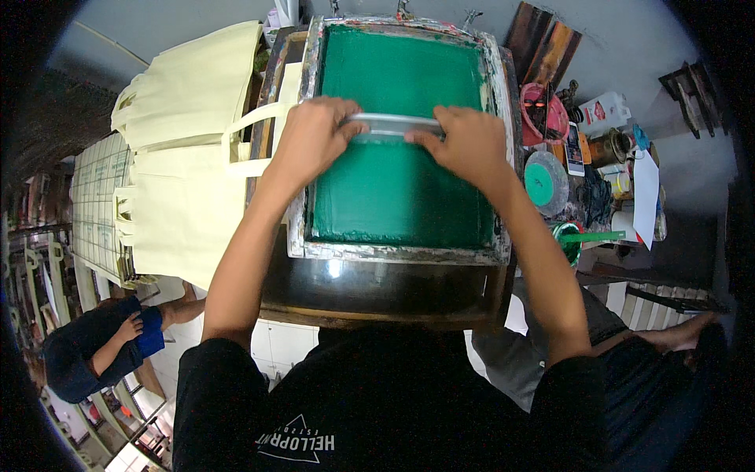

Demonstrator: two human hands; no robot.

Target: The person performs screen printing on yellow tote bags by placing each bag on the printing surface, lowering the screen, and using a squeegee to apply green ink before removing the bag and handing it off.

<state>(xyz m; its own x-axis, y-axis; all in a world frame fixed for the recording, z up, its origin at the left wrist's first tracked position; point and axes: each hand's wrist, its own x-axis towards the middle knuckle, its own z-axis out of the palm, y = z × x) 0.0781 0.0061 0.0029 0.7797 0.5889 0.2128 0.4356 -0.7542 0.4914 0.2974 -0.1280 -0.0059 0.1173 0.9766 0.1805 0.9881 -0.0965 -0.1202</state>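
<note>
Both my hands grip a squeegee (391, 123) with a pale metallic bar, held crosswise over a screen-printing frame. My left hand (318, 134) is closed on its left end, and my right hand (465, 143) on its right end, thumbs toward each other. Beneath lies the green mesh (393, 200), coated with a wet-looking green layer, inside a paint-stained frame (397, 253). The squeegee's lower edge is hard to make out against the green. Under the frame's left side, a cream tote bag (259, 118) shows its handle loops.
Cream tote bags (177, 189) lie piled at the left. On the right stand a pink basket (544, 114), a round tub lid with green ink (545, 183), a phone (576, 149) and an ink pot with a green stick (598, 236). Another person (94, 346) is at the lower left.
</note>
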